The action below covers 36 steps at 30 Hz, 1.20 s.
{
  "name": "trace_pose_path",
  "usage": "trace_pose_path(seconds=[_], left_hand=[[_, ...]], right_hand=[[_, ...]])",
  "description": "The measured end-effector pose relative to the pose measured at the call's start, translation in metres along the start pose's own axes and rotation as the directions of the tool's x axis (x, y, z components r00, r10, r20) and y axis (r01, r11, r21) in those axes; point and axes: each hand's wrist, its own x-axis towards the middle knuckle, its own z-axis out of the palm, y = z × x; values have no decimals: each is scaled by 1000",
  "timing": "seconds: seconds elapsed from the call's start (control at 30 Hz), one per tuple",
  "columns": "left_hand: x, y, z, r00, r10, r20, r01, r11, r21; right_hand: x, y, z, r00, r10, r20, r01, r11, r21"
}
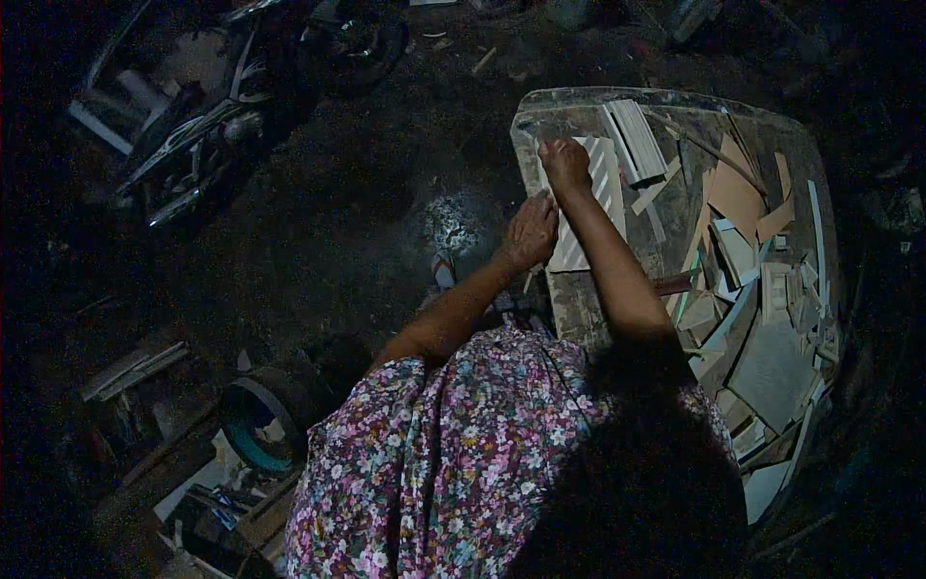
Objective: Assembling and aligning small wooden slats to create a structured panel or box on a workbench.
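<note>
A pale rectangular panel with slanted grey and white stripes lies on the near-left part of a worn wooden table. My left hand is closed at the panel's left edge, its fingers pressed together against that side. Farther up the same edge, my right hand is curled into a fist over the panel's upper left corner. Whatever the right fingers pinch is hidden beneath them. Just right of the panel sits a stack of pale grooved strips.
Wood offcuts, tan sheets and a grey board crowd the right of the table. On the dark floor, a motorcycle stands at the far left. A round dark container and scraps are at the lower left.
</note>
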Motion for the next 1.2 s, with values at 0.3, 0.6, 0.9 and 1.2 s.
trace_pose_path(seconds=[0.3, 0.6, 0.9, 1.2], left_hand=[[-1, 6, -11, 996, -87, -12, 86, 994, -70], [6, 10, -5, 992, 87, -92, -85, 996, 34], [6, 13, -18, 996, -59, -69, 51, 993, -105], [1, 8, -11, 997, -39, 62, 40, 999, -20]], right_hand=[[-29, -2, -22, 988, 100, 114, -120, 976, 185], [-20, 11, 9, 994, -70, -88, 65, 996, -58], [-12, 3, -9, 995, -81, 65, 83, 996, -25], [-41, -3, -9, 995, -100, -24, 101, 994, 30]])
